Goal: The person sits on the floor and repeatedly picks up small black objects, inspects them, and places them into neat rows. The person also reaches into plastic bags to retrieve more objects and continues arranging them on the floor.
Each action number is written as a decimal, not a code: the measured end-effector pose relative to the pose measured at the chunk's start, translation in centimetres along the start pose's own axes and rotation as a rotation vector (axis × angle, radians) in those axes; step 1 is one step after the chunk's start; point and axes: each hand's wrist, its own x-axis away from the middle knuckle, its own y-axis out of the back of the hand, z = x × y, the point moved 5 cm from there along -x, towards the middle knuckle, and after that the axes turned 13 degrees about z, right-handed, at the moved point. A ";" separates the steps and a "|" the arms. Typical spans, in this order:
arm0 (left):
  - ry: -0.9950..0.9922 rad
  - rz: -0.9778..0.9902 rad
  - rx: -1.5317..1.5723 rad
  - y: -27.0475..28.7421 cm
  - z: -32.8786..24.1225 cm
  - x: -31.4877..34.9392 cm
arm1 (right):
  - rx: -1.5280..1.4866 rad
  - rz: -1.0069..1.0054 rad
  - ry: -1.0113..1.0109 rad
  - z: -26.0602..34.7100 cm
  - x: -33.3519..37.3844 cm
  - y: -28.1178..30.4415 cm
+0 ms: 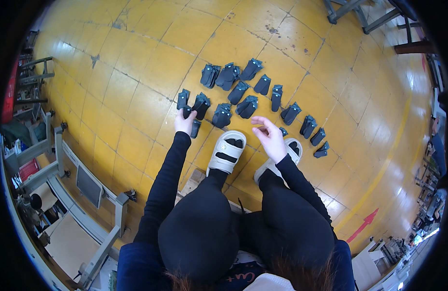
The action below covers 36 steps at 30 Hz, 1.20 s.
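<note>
Pinching a dark bundle [187, 112], the left hand [184, 124] sits just short of another bundle [183, 98] whose long axis points away, while the right hand [269, 137] hovers empty, fingers parted.

Between the grey metal frame [119, 216] at the left edge of the yellow tiled floor [112, 97] and the small, dark, flat bundles [228, 76], a broad passage lets a hand through; another opens beyond them toward the floor's far edge. Mid-group, bundles crowd together, some nearly touching, with slim gaps. The slanting row toward the right edge has narrow strips where fingers could dip. The left hand [184, 123], gripping a dark bundle [187, 112], blocks the group's left end. Nearer, two cream open-toed sandals [221, 164] obstruct, a channel between them.
</note>
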 end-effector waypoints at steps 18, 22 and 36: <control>0.179 0.717 0.776 -10.8 -8.9 10.0 | 0.142 0.054 0.166 2.5 0.3 -0.6; 0.237 0.721 0.731 -11.3 -8.7 10.4 | 0.222 0.022 0.167 1.5 0.2 -0.5; 0.390 0.702 0.698 -12.5 -6.6 10.4 | -0.240 -0.034 0.048 -3.7 0.1 0.8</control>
